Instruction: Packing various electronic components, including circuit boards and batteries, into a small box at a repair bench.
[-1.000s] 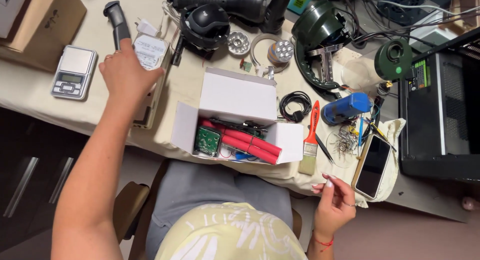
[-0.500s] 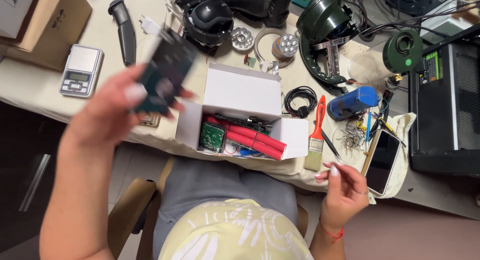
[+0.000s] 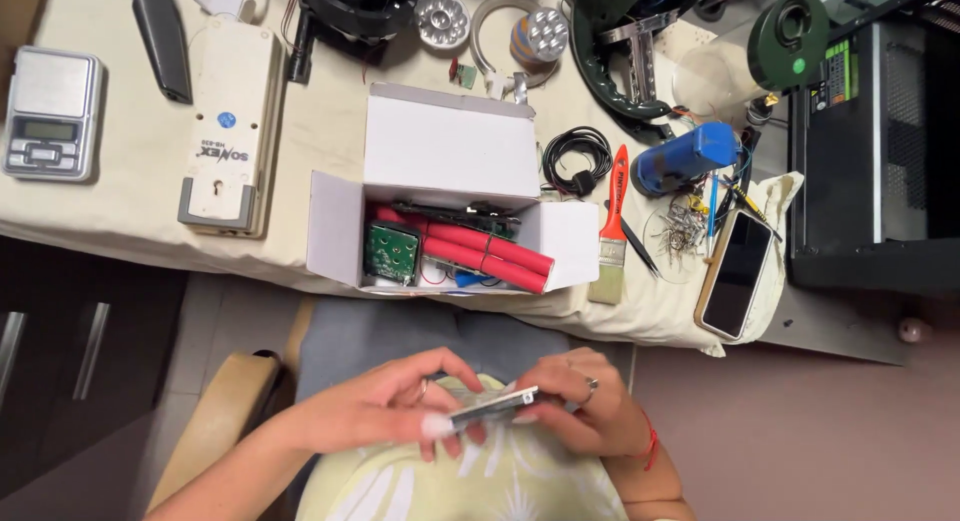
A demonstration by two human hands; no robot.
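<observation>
I get a single head-worn view, looking steeply down from above my lap toward the desk (image 3: pixel 120 206) edge ahead. My hands sit close at the bottom of frame; the open white box (image 3: pixel 450 181) lies mid-frame, farther out.

An open white cardboard box (image 3: pixel 450 161) stands near the front edge of the bench (image 3: pixel 330 131), with red cylinders (image 3: pixel 480 251) and a green circuit board (image 3: pixel 390 253) inside. Towards the left edge lies a small silver scale (image 3: pixel 50 113), and beside it a long beige device (image 3: pixel 232 126). To the right of the box lie a coiled black cable (image 3: pixel 577 159), an orange-handled brush (image 3: pixel 611 226), a blue cylinder (image 3: pixel 685 158) and a dark phone (image 3: pixel 736 273). A black machine (image 3: pixel 870 141) stands at the right edge.
</observation>
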